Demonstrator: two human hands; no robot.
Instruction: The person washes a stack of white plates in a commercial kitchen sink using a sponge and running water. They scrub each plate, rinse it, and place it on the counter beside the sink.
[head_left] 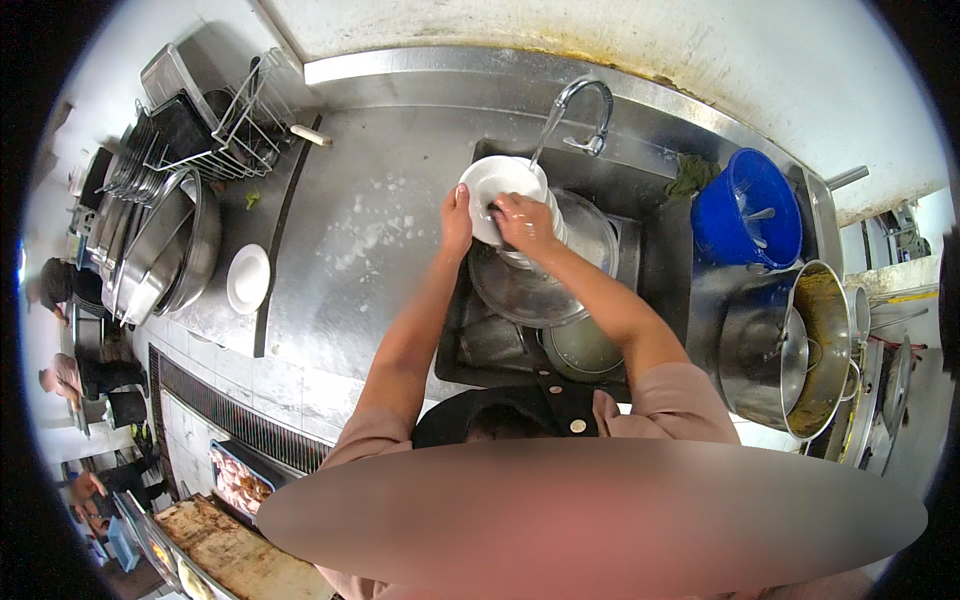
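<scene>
One sink (640, 185) is spreading beneath my forearms, with a steel basin (497, 300) sitting inside. White dishes (516, 259) are standing stacked in that basin, and the bowl (492, 178) is covering their top; whether touching, I cannot tell. My left hand (457, 216) is pinching its left rim, while my right hand (526, 222) is curling inside it, perhaps closing on something dark (492, 208); I cannot tell. A slick rim could be sliding from my pinch, or uneven pressing could be toppling the stack.
</scene>
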